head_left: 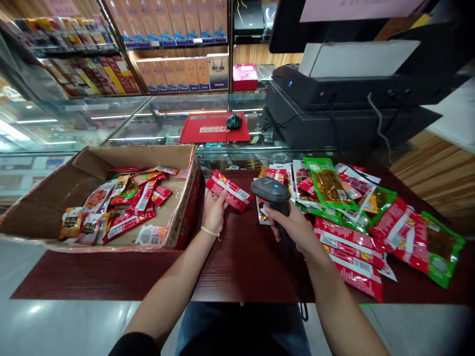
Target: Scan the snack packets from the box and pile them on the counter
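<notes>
Between the thumb and fingers of my left hand [214, 213] is a small red snack packet [230, 192], its white barcode strip facing up. My right hand [293, 225] is wrapped round the handle of a black barcode scanner [272, 190], whose head points left at the packet, a short gap apart. To the left stands an open cardboard box [185, 207] with several snack packets [141, 198] lying in its right half. A heap of red, green and white snack packets [349, 242] spreads over the counter to the right of the scanner.
The dark red wooden counter [245, 267] lies under both hands. Behind it, a glass display case [129, 116] carries a red mat [193, 129] and a computer mouse [234, 121]. A black cash drawer [315, 123] with cables stands at the back right. Shelves of boxes [166, 22] line the rear.
</notes>
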Tool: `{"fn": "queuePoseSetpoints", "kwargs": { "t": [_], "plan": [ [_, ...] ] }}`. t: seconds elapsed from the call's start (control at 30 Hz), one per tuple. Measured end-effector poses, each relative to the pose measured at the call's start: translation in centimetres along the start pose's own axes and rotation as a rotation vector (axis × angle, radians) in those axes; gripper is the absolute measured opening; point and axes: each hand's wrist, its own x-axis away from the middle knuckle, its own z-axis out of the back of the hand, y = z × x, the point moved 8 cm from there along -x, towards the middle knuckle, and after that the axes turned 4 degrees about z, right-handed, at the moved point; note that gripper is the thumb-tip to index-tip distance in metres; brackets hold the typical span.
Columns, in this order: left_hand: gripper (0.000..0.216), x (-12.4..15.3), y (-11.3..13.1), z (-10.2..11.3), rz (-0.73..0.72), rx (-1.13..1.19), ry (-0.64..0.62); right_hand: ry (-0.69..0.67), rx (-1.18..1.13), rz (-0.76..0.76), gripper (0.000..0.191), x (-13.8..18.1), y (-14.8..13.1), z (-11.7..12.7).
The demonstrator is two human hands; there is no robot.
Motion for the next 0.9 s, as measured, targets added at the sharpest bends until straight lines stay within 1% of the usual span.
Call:
{"fn": "queuePoseSetpoints", "kwargs": {
  "t": [0.1, 0.27, 0.43, 0.5, 0.63, 0.77, 0.83, 0.9],
  "plan": [
    [0.04, 0.1, 0.4, -0.2, -0.02, 0.086, -0.024, 0.009, 0.039, -0.008, 0.041, 0.0, 0.1, 0.0],
    [0.039, -0.1, 0.6, -0.5, -0.012, 0.115, -0.042, -0.018, 0.044, 0.005, 0.043, -0.1, 0.2, -0.4],
    [0.031, -0.4, 0.1, 0.3, 0.024, 0.06, 0.046, -0.039, 0.053, -0.038, 0.036, 0.0, 0.8, -0.5],
    [0.031, -0.5, 0.1, 0.3, 0.019, 0.037, 0.049, -0.046, 0.035, -0.051, 0.036, 0.1, 0.8, -0.6],
    [0.034, -0.8, 0.4, 0.1, -0.02, 0.078, 0.003, -0.016, -0.01, -0.009, 0.039, 0.1, -0.2, -0.8],
    [0.03, -1.0, 0.2, -0.3, 0.025, 0.082, -0.033, 0.033, -0.041, 0.048, 0.041, 0.8, -1.5, -0.6],
    [0.03, -0.6, 0.2, -1.1, 0.039, 0.026, -0.092, 0.079, -0.074, 0.068, 0.042, 1.7, -2.0, 0.2],
    [0.032, 0.4, 0.2, -2.4, 0.052, -0.047, -0.178, 0.15, -0.107, 0.092, 0.044, 3.2, -2.3, 1.6]
  ]
}}
